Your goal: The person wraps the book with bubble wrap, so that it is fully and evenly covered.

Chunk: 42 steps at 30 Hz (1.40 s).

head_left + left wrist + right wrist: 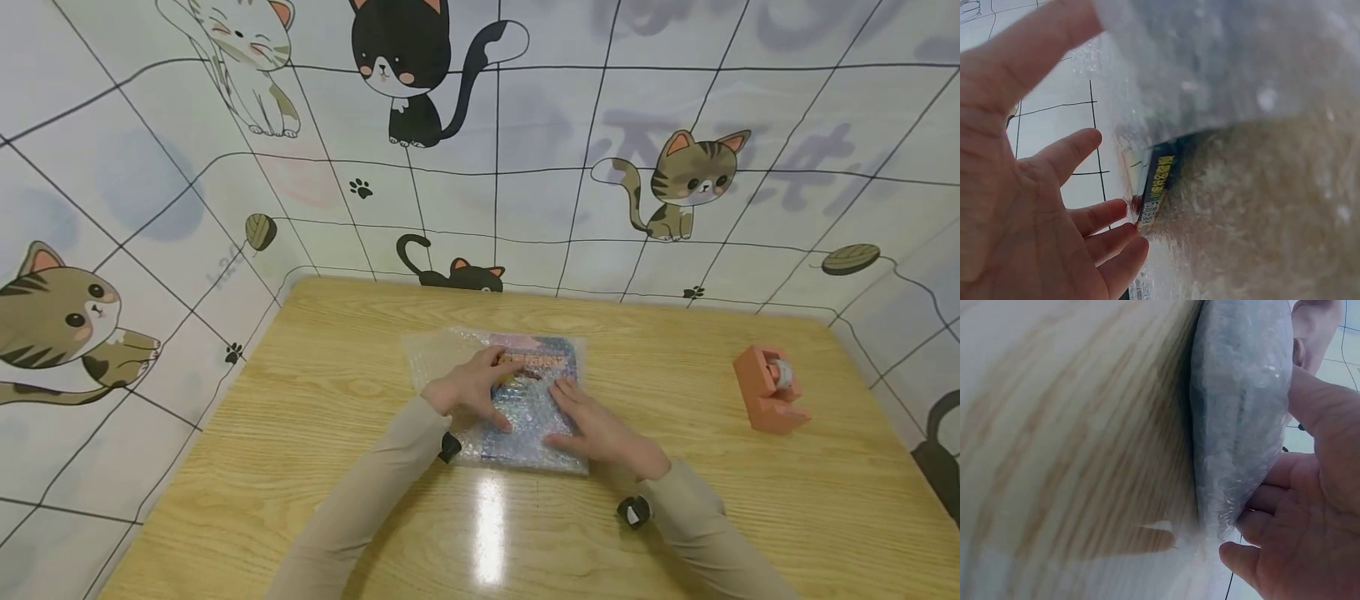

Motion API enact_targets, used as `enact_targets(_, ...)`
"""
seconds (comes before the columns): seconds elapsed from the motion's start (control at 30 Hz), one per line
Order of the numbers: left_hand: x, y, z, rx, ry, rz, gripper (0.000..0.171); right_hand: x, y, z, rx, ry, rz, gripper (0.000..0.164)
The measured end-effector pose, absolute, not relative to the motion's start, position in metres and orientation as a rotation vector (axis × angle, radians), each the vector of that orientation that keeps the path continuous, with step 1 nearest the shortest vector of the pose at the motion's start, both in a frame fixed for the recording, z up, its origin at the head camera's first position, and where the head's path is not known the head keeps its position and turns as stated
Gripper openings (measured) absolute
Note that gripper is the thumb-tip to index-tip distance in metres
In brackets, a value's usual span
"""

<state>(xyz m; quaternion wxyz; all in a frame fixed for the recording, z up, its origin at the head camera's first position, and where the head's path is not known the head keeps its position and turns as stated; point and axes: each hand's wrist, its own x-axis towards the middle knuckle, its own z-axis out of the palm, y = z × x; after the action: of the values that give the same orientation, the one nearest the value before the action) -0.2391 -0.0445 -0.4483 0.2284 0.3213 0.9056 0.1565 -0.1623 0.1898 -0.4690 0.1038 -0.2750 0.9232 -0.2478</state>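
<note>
In the head view, the left hand (pixel 472 387) and right hand (pixel 600 429) hide parts of the printed cover (pixel 525 421) under bubble wrap (pixel 435 354); its orange title (pixel 528 361) is too small to read. The sleeves (pixel 367 483) are cut off at seven and five o'clock, the bench (pixel 300 375) at six. In the left wrist view, bubble wrap blurs towards one o'clock.

before you on the surface (pixel 360 375), what seems a book (pixel 528 402) lies inside bubble wrap (pixel 435 354), your left fingers (pixel 504 369) over its left side, your right fingers (pixel 570 397) on its right. the tape dispenser (pixel 763 396) stands well to the right; the wall (pixel 540 200) rises behind.
</note>
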Motion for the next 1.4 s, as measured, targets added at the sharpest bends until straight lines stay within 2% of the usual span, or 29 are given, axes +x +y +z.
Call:
enact_targets(0.23,-0.239,-0.04,-0.456,0.878,2.56,0.401,0.091,-0.162,0.191,-0.47,-0.83,2.712,-0.753,0.082)
enact_targets(0.47,-0.235,-0.033,-0.463,0.867,2.623,0.326,0.108,-0.16,0.188,-0.471,-0.816,2.745,-0.723,0.083)
enact_targets(0.67,-0.234,-0.033,-0.463,0.853,2.609,0.353,0.109,-0.161,0.188,-0.471,-0.834,2.763,-0.691,0.085)
enact_targets(0.93,-0.235,-0.035,-0.462,0.855,2.568,0.37,0.112,-0.163,0.192,-0.466,-0.781,2.752,-0.752,0.051)
enact_targets(1.1,-0.235,-0.038,-0.457,0.877,2.554,0.345,0.114,-0.164,0.186,-0.465,-0.73,2.839,-0.6,0.057)
enact_targets(1.4,-0.235,-0.038,-0.46,0.902,2.596,0.337,0.107,-0.163,0.179,-0.46,-0.673,2.906,-0.477,0.058)
